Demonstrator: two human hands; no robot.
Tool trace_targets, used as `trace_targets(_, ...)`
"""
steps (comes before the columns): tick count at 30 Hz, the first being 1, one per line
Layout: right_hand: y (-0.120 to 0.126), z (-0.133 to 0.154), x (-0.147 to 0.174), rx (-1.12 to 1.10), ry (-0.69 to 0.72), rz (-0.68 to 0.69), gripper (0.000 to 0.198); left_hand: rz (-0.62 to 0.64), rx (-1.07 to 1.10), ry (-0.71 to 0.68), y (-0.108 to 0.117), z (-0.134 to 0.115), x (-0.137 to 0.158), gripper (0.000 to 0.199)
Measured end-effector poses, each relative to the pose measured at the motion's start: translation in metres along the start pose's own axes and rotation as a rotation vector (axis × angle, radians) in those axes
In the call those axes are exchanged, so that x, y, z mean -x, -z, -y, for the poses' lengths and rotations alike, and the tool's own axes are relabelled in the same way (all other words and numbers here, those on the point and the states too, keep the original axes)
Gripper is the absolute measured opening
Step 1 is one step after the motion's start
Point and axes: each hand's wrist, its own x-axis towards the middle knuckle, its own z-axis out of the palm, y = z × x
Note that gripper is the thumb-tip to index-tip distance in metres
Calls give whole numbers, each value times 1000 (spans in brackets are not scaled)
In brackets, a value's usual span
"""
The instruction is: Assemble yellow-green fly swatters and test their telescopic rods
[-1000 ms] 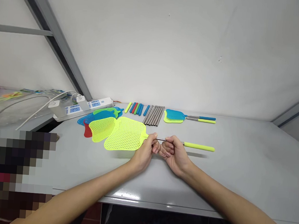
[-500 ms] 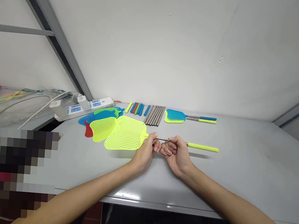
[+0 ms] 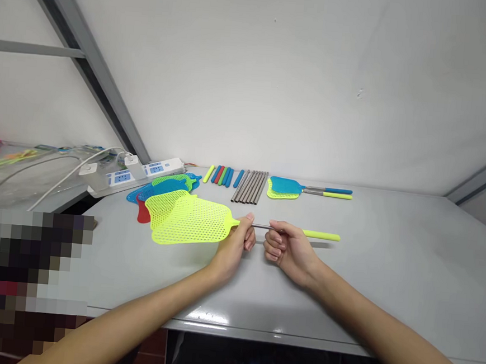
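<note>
A yellow-green fly swatter (image 3: 193,223) is held level above the table, its perforated head to the left and its yellow handle to the right. My left hand (image 3: 238,240) pinches the metal rod close to the neck of the head. Farther right along the rod, my right hand (image 3: 290,247) is closed with thumb and curled fingers beside the handle. A short stretch of bare rod shows between the two hands. Behind the held head lie loose swatter heads: yellow (image 3: 159,206), red (image 3: 142,212), blue (image 3: 169,186) and green.
Along the wall lie several coloured handle grips (image 3: 222,176) and a row of metal rods (image 3: 250,187). Two swatters with blue (image 3: 285,185) and yellow heads lie right of them. A white power strip (image 3: 138,175) with plugs and cables stands at the left. The table's front edge (image 3: 256,333) is near me.
The swatter head has tilted and shifted left, and the handle end has moved left too. My right hand has turned slightly, with its fingers more curled.
</note>
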Motion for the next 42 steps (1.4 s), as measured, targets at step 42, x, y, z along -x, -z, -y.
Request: trace_targets(42, 0, -12, -2, 155, 64, -59, 31, 275, 65, 234, 1, 5, -2, 35)
